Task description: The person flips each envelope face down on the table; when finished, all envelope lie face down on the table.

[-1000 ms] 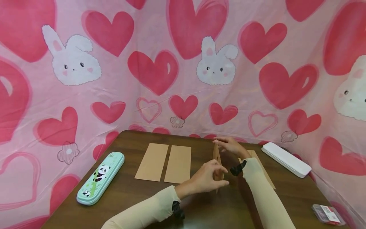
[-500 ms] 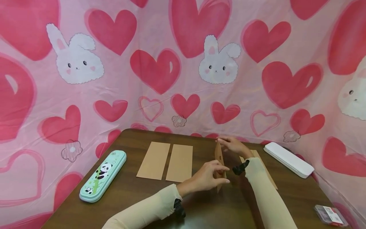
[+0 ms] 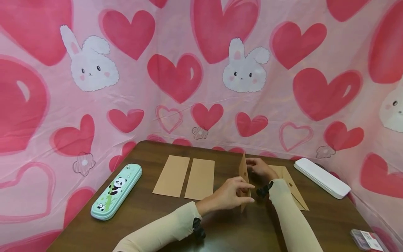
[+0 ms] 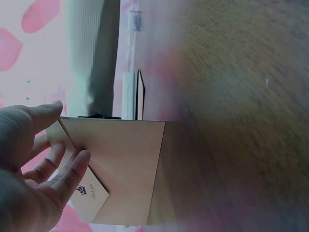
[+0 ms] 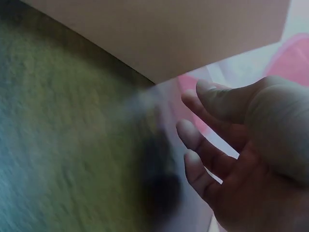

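Note:
A brown kraft envelope stands on edge on the table. In the left wrist view, the envelope shows a pointed flap with a dark crown and small "Thank you" print. My left hand pinches it along one edge, thumb at the corner and fingers over the flap. On its other side is my right hand, fingers loosely bent and holding nothing. The right wrist view has the right hand just off the envelope's plain face. Partly behind the right sleeve lies another envelope, its flap and print facing up.
Two plain brown rectangles lie side by side left of the hands. A mint panda pencil case sits at far left, a white case at far right. Near the right edge is a clear labelled box.
My right hand has left the standing envelope's top far edge and dropped lower on its right side. The left hand keeps its hold. The whole head view has shifted slightly.

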The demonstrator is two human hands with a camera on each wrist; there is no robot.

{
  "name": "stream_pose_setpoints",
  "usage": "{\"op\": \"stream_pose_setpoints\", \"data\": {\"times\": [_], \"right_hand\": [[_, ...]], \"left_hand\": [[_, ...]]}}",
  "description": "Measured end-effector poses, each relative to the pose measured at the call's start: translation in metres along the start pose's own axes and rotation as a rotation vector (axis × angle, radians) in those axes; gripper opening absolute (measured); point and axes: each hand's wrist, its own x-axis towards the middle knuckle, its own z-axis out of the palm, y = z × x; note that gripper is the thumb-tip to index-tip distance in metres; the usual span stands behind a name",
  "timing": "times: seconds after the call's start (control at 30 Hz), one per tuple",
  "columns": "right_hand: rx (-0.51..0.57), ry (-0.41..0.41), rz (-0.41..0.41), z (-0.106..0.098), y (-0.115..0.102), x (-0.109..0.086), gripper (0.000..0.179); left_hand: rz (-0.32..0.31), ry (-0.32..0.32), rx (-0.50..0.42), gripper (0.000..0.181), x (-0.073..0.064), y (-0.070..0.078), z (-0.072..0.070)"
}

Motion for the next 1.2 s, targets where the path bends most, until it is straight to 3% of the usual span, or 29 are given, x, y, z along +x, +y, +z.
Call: {"op": "stream_pose_setpoints", "data": {"times": [0.13, 0.43, 0.6, 0.83, 0.93, 1.07, 1.2], "right_hand": [[-0.007, 0.003, 0.010, 0.007, 0.001, 0.004, 0.036], [-0.180, 0.074, -0.048, 0.017, 0.008, 0.011, 0.025], [-0.118, 0.085, -0.002, 0.016, 0.000, 0.007, 0.023], [-0.034, 0.053, -0.089, 0.002, -0.004, 0.000, 0.027], [0.015, 0.032, -0.042, -0.006, -0.003, -0.005, 0.032], [0.006, 0.076, 0.017, -0.014, -0.003, -0.008, 0.034], [0.010, 0.099, -0.005, -0.022, -0.002, -0.008, 0.034]], "left_hand": [[-0.003, -0.010, -0.003, 0.038, 0.000, 0.000, -0.001], [-0.014, -0.027, -0.003, 0.040, -0.001, -0.001, -0.001], [-0.018, -0.029, -0.003, 0.040, -0.001, -0.001, -0.003], [-0.017, 0.000, 0.008, 0.039, -0.001, -0.002, -0.008], [-0.022, 0.010, 0.014, 0.040, -0.002, -0.002, -0.013], [-0.023, 0.038, 0.050, 0.042, -0.004, -0.004, -0.021], [-0.051, 0.053, 0.072, 0.047, -0.010, -0.009, -0.026]]}}
